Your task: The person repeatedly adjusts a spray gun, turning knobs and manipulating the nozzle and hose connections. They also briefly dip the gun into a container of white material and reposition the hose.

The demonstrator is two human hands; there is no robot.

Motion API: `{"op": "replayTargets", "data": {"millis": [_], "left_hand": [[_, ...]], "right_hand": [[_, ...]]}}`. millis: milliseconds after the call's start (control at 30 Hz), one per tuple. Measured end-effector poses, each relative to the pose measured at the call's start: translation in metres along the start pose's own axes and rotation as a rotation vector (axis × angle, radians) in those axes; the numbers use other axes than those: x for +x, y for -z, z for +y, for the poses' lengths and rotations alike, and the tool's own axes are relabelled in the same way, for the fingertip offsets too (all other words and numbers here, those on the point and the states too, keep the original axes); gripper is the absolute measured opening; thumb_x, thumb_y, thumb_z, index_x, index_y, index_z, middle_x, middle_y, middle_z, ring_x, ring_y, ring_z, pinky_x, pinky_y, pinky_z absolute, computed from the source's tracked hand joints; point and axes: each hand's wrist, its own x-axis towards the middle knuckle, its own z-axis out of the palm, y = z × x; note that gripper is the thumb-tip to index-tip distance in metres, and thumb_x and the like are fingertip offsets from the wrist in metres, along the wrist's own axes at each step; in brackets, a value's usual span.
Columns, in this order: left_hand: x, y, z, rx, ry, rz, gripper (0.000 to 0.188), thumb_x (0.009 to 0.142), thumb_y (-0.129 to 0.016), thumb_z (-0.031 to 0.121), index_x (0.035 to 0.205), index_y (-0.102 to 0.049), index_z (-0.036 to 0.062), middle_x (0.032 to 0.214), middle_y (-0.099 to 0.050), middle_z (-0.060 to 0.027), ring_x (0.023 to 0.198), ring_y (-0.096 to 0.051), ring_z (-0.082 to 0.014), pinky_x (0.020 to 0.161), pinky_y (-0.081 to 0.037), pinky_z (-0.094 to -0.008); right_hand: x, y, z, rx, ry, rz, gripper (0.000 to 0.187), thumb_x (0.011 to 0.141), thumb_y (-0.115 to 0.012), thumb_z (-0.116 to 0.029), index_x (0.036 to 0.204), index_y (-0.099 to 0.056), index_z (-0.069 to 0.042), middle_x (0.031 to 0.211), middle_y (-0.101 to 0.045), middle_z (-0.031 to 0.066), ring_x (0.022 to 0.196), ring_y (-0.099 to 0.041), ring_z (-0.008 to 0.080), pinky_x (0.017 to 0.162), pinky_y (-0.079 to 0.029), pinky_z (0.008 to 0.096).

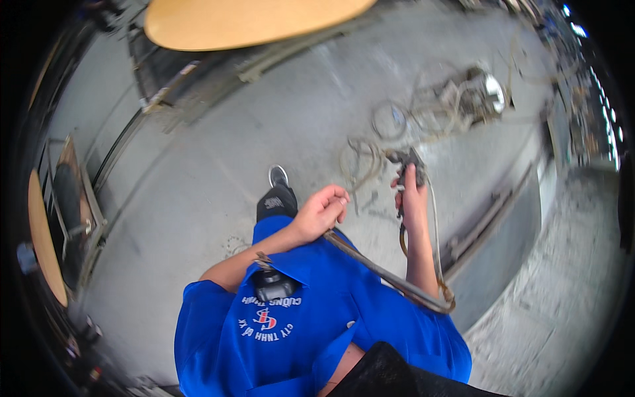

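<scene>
My right hand is held out in front on the right, its fingers wrapped round the grip of a dark, stained spray gun. A thin pale hose runs down from the gun beside my forearm. My left hand is in front of my body with its fingers curled. From under its palm a thick brownish hose slants down to the right and bends near my right elbow. The curled fingers seem to grip this hose, though the palm side is hidden.
Loose hose coils lie on the grey floor ahead, by a dirty machine with a round white part. A rounded tan panel sits on a frame at the top. Metal sheeting stands right; a rack stands left.
</scene>
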Motion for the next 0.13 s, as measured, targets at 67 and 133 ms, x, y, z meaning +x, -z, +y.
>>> {"op": "replayTargets", "data": {"millis": [67, 133], "left_hand": [[0.007, 0.020, 0.013, -0.063, -0.056, 0.069, 0.015, 0.111, -0.053, 0.019, 0.119, -0.059, 0.0071, 0.080, -0.062, -0.0024, 0.062, -0.050, -0.0066, 0.056, -0.041, -0.0232], [0.020, 0.045, 0.025, -0.151, -0.159, 0.125, 0.015, 0.111, -0.052, 0.018, 0.121, -0.058, 0.0082, 0.080, -0.062, -0.0027, 0.058, -0.043, -0.0038, 0.050, -0.035, -0.0233]], "right_hand": [[0.017, -0.018, -0.021, 0.026, 0.046, -0.050, 0.053, 0.110, -0.049, -0.057, 0.112, -0.064, -0.006, 0.082, -0.066, 0.0029, 0.044, -0.045, 0.0060, 0.040, -0.035, 0.0232], [0.041, -0.038, -0.043, 0.041, 0.116, -0.090, 0.051, 0.110, -0.051, -0.056, 0.113, -0.064, -0.007, 0.082, -0.067, 0.0043, 0.044, -0.046, 0.0063, 0.040, -0.036, 0.0233]]}}
